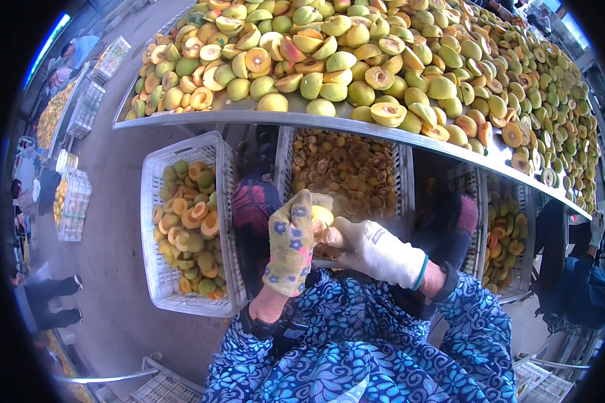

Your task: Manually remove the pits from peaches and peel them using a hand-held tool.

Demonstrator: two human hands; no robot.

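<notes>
In front of my lap, my left hand (291, 243), in a pale glove with a blue flower pattern, grips a yellow peach half (323, 215). Part of the fruit is hidden by the fingers. My right hand (384, 254), in a white knitted glove with a stained front, is closed and meets the left hand at the fruit. Whatever its fingers hold is hidden. Just beyond both hands, a white crate (284, 158) between my knees holds many small orange-brown fruit pieces. Above it slopes a metal table (235, 117) heaped with halved yellow-green peaches (343, 60), several with brown pits showing.
A white plastic crate (151, 235) of peach halves stands left of my legs. Another crate (517, 285) with fruit sits to the right. The table's metal edge runs across ahead of my knees. A person in dark blue (588, 289) is at the far right; other people and crates line the left.
</notes>
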